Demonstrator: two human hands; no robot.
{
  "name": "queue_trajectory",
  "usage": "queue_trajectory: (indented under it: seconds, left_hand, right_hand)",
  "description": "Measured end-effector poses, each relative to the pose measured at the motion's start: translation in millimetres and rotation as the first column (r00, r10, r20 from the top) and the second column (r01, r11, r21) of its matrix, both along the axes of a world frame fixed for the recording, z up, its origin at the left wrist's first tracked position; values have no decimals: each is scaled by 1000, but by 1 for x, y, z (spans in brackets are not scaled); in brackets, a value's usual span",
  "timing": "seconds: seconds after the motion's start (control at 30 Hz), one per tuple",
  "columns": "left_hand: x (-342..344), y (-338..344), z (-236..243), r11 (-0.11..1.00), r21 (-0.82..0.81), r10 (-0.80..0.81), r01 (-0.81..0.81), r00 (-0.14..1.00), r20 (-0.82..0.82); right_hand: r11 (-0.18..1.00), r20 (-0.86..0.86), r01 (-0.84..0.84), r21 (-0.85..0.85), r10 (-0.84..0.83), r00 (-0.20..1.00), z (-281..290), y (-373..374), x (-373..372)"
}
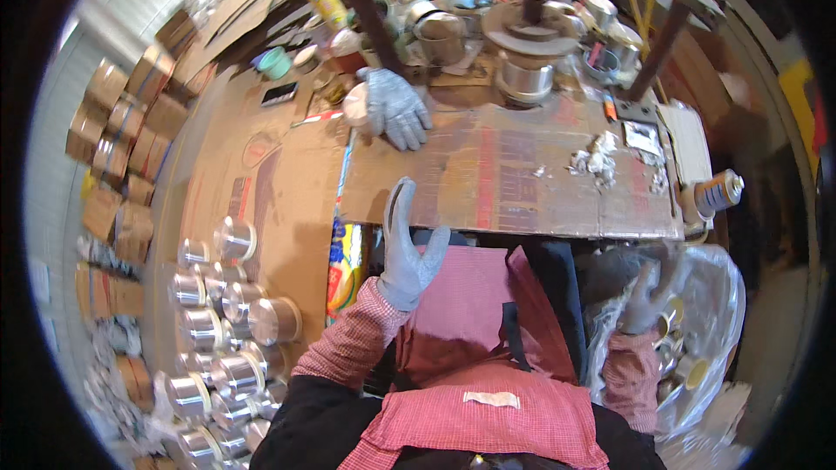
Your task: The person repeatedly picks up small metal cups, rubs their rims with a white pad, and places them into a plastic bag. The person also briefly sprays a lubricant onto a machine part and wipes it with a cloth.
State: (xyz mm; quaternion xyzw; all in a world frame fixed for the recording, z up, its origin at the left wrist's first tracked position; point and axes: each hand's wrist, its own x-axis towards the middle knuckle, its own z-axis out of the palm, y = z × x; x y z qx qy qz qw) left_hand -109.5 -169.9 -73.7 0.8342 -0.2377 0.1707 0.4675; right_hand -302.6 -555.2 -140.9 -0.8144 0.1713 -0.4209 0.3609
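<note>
To the right of the bench, the person's gloved right hand (644,298) reaches into a bin lined with clear plastic (728,296), beside shiny metal cups (694,372); blur hides whether it grips one. Loose plastic rises around that wrist, and a spray can (719,193) leans out over the bin from the bench corner. The gloved left hand (414,252) is open, fingers spread, before the cardboard-covered bench (540,183). A spare glove (396,110), a phone (279,94) and white scraps (601,157) lie there; stacked metal pots (239,374) crowd the left.
</note>
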Motion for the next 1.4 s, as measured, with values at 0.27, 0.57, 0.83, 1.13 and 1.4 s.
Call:
queue_trajectory:
  seconds: [0.27,0.57,0.83,1.13,1.4]
  left_hand:
    - [43,126,-10,857,156,451,-492,861,237]
    - [104,380,30,220,846,965,-486,238,-115]
    - [100,292,66,556,719,615,-416,789,-19]
    - [88,50,74,733,676,-180,82,981,77]
    - [57,22,-2,975,4,223,-223,974,-30]
  right_hand:
    - [697,100,-696,171,691,716,47,174,192]
    - [781,-139,-592,-200,576,806,33,173,211]
    - [774,-134,-581,-253,567,813,44,178,211]
    - [801,-128,-530,-278,516,847,39,172,209]
    - [774,179,-515,368,485,856,42,170,225]
